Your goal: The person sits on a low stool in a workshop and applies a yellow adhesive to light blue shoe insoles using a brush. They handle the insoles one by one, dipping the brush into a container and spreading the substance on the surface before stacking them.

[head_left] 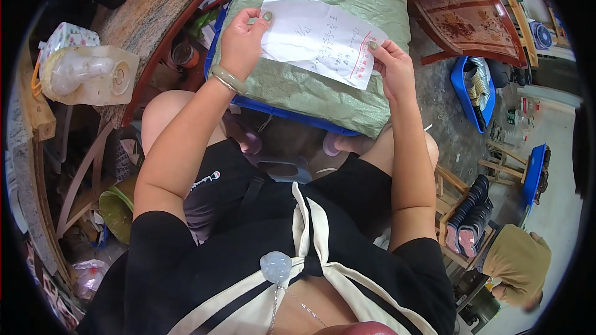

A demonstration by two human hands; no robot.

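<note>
Between my two hands is a white sheet of paper point(310, 40) with handwriting and some red print. My left hand point(247, 40) pinches its left edge, thumb on top; a pale bangle circles that wrist. At the paper's right edge, my right hand point(391, 65) grips it between thumb and fingers. The sheet is held nearly flat, tilted down to the right, over a green woven plastic sheet point(279, 90). That green cover lies over a blue tray or tub point(298, 121), whose contents are hidden.
On the left, a stone-topped table point(149, 18) carries a translucent plastic container point(93, 74). A wooden chair point(462, 12) stands at the far right. Blue baskets point(473, 93) and stacked shoe soles point(469, 223) are on the right. Another person point(518, 260) bends over at lower right.
</note>
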